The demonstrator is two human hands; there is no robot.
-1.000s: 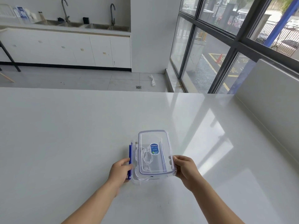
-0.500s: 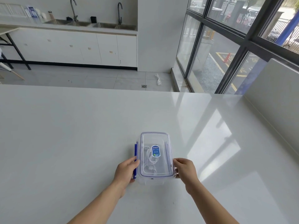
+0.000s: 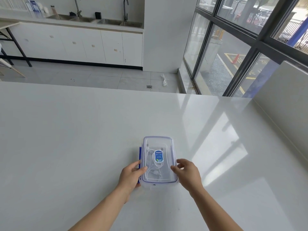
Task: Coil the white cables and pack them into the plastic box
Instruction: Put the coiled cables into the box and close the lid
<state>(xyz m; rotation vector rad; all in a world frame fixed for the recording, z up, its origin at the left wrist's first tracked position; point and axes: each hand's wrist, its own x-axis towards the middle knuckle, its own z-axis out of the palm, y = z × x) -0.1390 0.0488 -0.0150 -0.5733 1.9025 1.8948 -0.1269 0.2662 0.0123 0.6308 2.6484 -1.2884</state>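
Two hands, lower middle: left hand (image 3: 131, 175) grips the plastic box (image 3: 150, 185), right hand's (image 3: 188, 174) hold unclear. Push lid (image 3: 158, 142) flat, snap blue clip (image 3: 140, 154).

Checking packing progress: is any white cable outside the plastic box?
No, the white cables lie inside the plastic box, under its clear lid.

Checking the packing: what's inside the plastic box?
White cables lie coiled inside the plastic box, seen through its clear lid. The lid's blue sticker covers part of them.
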